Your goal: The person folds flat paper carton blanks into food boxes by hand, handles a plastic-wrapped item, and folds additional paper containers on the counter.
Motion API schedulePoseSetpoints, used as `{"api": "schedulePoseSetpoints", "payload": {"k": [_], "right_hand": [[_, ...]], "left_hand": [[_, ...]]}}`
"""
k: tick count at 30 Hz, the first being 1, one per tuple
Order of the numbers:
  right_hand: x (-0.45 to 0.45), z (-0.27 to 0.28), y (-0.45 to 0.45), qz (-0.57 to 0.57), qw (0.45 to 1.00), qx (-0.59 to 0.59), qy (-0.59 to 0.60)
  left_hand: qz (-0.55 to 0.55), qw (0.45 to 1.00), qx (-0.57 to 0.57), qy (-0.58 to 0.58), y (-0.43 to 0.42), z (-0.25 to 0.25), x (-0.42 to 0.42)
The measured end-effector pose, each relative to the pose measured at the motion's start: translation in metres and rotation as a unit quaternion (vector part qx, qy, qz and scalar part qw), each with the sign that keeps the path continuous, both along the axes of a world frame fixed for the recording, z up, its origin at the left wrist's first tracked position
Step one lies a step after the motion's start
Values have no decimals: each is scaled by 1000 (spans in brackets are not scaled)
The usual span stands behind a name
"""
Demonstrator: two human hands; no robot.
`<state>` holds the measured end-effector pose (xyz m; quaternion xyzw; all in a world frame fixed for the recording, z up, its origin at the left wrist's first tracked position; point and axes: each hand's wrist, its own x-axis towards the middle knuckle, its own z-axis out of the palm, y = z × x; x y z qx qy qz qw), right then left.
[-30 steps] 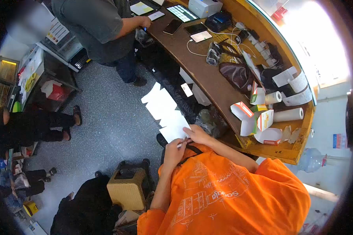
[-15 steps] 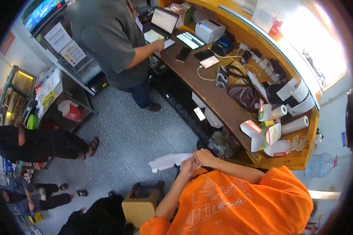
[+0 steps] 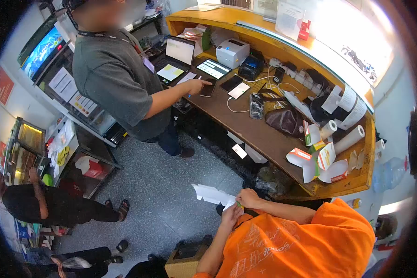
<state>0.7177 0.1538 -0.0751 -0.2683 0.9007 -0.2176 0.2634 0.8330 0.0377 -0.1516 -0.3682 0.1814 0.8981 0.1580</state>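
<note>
Ideally, with our left hand [image 3: 231, 214] and right hand [image 3: 249, 198] both curled closed on the near end of the white card [image 3: 212, 193], which reaches out ahead of them, we pinch lightly and evenly, lest the thin sheet buckle.

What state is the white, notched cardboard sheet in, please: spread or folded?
At least partly spread: the white cardboard sheet extends beyond the left hand and right hand; any folding between them cannot be told.
</note>
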Motion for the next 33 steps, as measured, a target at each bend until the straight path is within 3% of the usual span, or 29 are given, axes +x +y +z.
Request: {"api": "schedulePoseSetpoints", "payload": {"k": [3,12,14,15,17,21,24,26,29,33], "right_hand": [[-3,-8,-4,10,999,-30,-8],[-25,-15,1,96,990,24,-101],[-28,-12,6,17,988,-27,-154],[-29,-16,9,32,987,-23,-156],[-26,-36,22,-96,960,-96,-243],[-29,-38,31,-107,933,-121,-321],[-22,-17,25,-115,953,-81,-270],[-25,-10,20,16,986,-21,-167],[-20,-37,21,-28,975,-75,-206],[-16,-43,14,-2,975,-40,-218]], "left_hand": [[16,998,-17,-51,1,6,-2],[-1,1000,2,-14,-2,-4,-3],[-3,1000,4,-8,-3,2,-3],[-6,1000,8,-2,-3,8,-4],[2,1000,25,18,1,0,-9],[-4,998,56,33,16,-52,-7],[-3,1000,16,11,11,-14,-12],[-3,1000,0,-12,17,-18,-12],[29,999,11,-30,21,-11,-2],[88,994,50,-31,28,-22,5]]}}
